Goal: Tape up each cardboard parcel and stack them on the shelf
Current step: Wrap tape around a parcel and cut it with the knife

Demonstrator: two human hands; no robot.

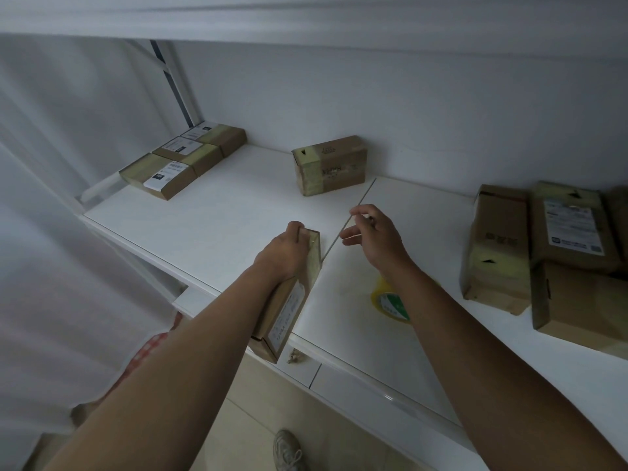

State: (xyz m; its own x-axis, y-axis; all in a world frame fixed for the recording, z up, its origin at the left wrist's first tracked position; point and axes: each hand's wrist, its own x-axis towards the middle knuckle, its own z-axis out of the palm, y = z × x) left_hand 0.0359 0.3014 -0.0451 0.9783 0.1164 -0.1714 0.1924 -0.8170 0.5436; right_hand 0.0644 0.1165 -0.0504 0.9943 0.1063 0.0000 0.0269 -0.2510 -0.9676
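Observation:
My left hand grips the far end of a long, narrow cardboard parcel with a white label; the parcel lies across the front edge of the white shelf and its near end hangs over. My right hand hovers just right of it, fingers spread and relaxed, holding nothing. A yellow roll of tape lies on the shelf under my right forearm. One taped parcel stands alone by the back wall.
A row of three flat labelled parcels lies at the back left. Larger parcels are piled at the right. Another shelf board runs overhead. A white curtain hangs at the left; a shoe shows on the floor below.

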